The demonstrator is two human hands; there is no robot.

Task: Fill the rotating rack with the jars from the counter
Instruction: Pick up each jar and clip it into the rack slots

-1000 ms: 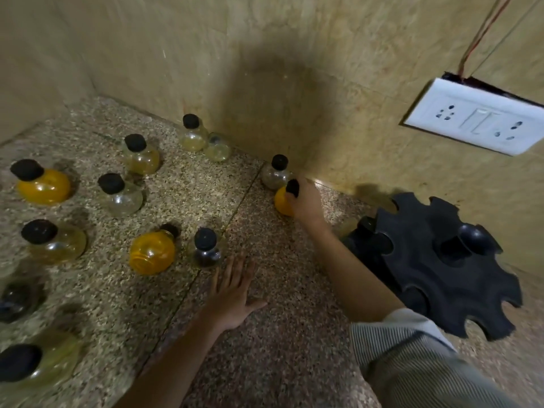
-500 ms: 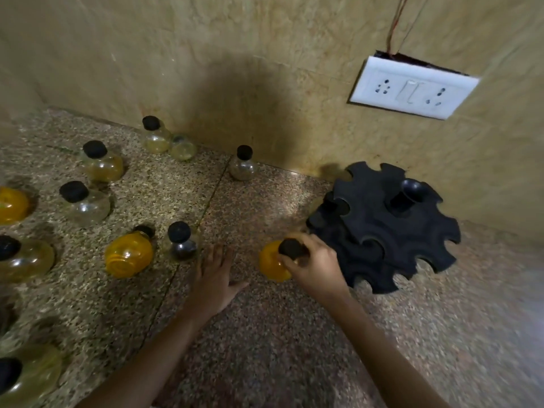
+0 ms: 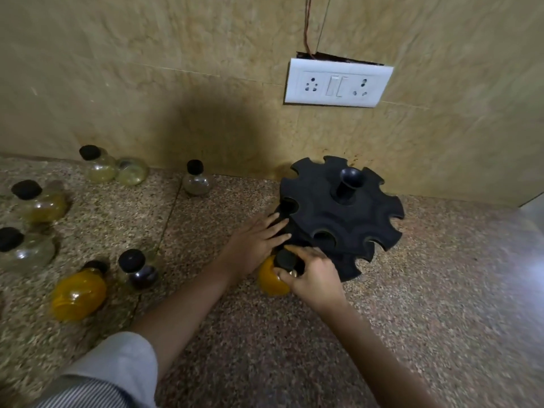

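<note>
Spare jars (image 3: 79,293) wait on the counter (image 3: 265,354) at left; the left hand (image 3: 255,243) lays straight fingers on the rack (image 3: 341,213), probably to stop it spinning; the right hand (image 3: 315,279) pinches the orange jar (image 3: 271,282) by its cap beside the lower tier; the slot hides behind both hands.

The place looks like a home kitchen. A speckled stone counter (image 3: 412,290) meets a wall (image 3: 147,69) of glossy beige tiles, as a backsplash does. A white socket plate (image 3: 338,83) with switches sits in the wall above the counter, and thin wires (image 3: 307,25) run up from behind it. Small round jars (image 3: 197,182) with black caps, some with yellow or orange contents, stand near a black rack (image 3: 347,219).
</note>
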